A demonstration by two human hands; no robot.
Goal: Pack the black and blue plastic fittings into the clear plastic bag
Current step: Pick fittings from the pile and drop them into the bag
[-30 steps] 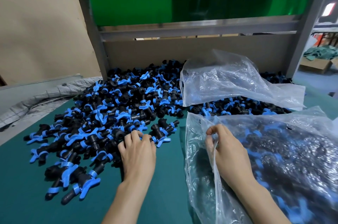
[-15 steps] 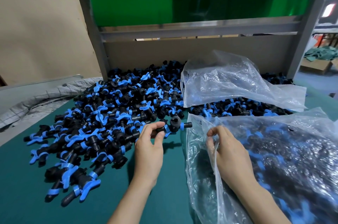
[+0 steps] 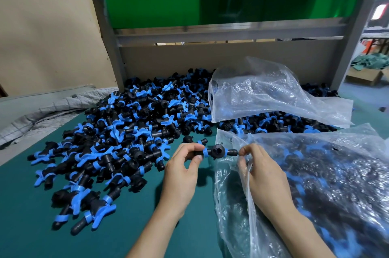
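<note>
A large heap of black and blue plastic fittings (image 3: 130,131) covers the green table (image 3: 31,215). My left hand (image 3: 183,171) pinches one black and blue fitting (image 3: 216,151) by its left end, holding it level just above the table. The fitting's right end touches my right hand (image 3: 261,171), whose curled fingers grip the rim of the clear plastic bag (image 3: 315,184) at its open mouth. That bag lies at the right, holding several fittings.
A second, crumpled clear bag (image 3: 263,93) lies on the heap behind. A grey metal frame (image 3: 109,47) with a green panel (image 3: 168,0) stands at the back. Grey quilted cloth (image 3: 42,110) lies at the left table edge.
My left hand picked one fitting from the heap and carried it right, up to the bag's mouth at my right hand. My right hand has kept its hold on the bag's rim.
</note>
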